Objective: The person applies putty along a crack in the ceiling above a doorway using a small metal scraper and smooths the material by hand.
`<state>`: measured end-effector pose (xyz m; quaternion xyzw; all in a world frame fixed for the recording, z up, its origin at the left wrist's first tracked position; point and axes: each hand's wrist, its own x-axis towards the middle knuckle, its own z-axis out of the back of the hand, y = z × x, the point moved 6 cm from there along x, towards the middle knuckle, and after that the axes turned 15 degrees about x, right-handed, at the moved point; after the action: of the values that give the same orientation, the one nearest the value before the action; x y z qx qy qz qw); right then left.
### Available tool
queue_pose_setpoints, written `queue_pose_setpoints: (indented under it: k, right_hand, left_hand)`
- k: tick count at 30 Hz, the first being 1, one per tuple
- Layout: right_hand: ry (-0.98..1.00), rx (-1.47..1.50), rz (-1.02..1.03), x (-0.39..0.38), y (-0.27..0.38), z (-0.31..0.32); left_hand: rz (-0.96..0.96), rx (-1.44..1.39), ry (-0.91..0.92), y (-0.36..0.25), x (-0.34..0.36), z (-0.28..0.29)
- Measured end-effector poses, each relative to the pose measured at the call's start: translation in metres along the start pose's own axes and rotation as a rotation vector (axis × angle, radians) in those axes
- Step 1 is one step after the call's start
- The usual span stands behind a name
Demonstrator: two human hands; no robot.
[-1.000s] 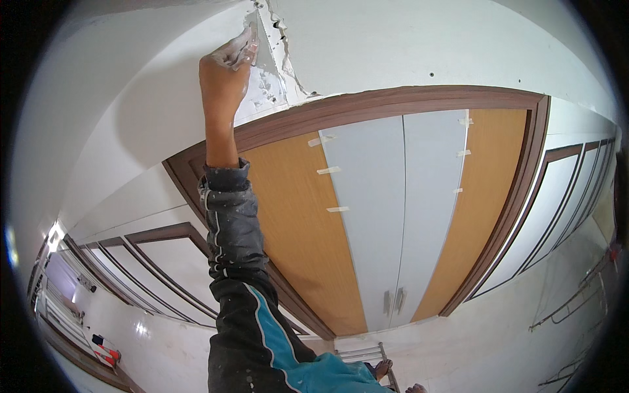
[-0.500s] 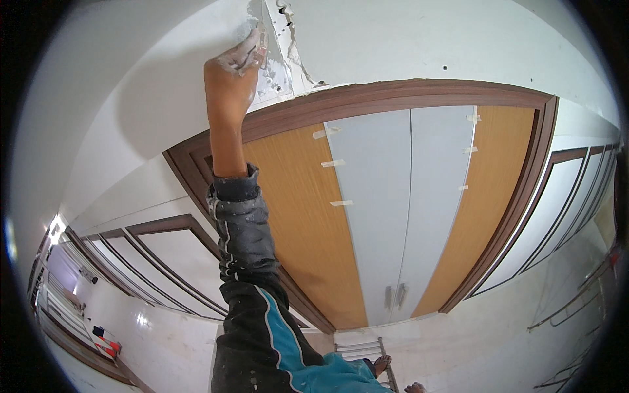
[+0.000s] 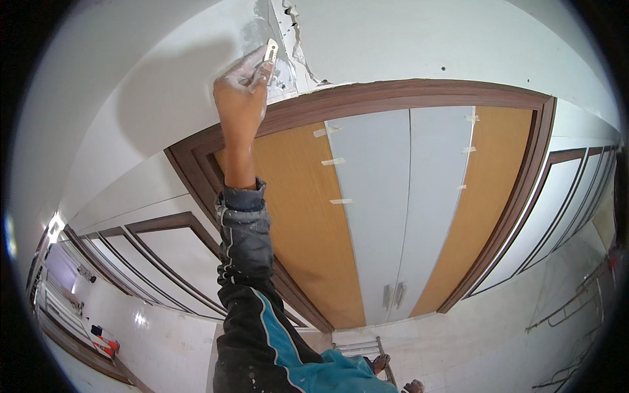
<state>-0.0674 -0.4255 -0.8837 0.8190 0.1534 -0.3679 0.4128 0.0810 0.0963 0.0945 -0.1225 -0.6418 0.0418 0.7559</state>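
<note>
My left hand [image 3: 244,80], dusted white, is raised at the upper left with its fingers closed. Between thumb and fingers it pinches a small flat tool with a pale slotted body [image 3: 270,52]; its exact kind cannot be made out. The tool is close to a grey patch of smeared filler [image 3: 257,33] on the white wall. Beside the patch a ragged, broken-edged gap [image 3: 293,29] runs down to the brown wooden frame [image 3: 367,92]. My right hand is not in view.
Below the frame stand wood-coloured panels [image 3: 295,196] and grey double doors [image 3: 383,209], joined by tape strips. A ladder [image 3: 360,347] shows at the bottom, near two dark shapes resembling bare feet [image 3: 381,363]. Metal frames [image 3: 570,308] are at the right.
My left hand has moved slightly right and down. The tool has turned, so its pale slotted body now shows above my fingers.
</note>
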Motion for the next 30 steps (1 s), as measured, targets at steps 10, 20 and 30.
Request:
queue_pose_setpoints:
  k: [10,20,30]
  right_hand:
    - [-0.062,0.022,-0.042,0.003,-0.01,0.007]
    - [0.098,0.059,0.037,-0.008,-0.003,0.01]
    - [0.107,0.019,0.05,-0.017,0.006,0.004]
  left_hand:
    - [-0.162,0.199,-0.029,-0.007,0.044,0.009]
    - [-0.14,0.27,0.02,-0.009,0.01,0.003]
    - [-0.11,0.197,0.046,0.0,-0.012,0.002]
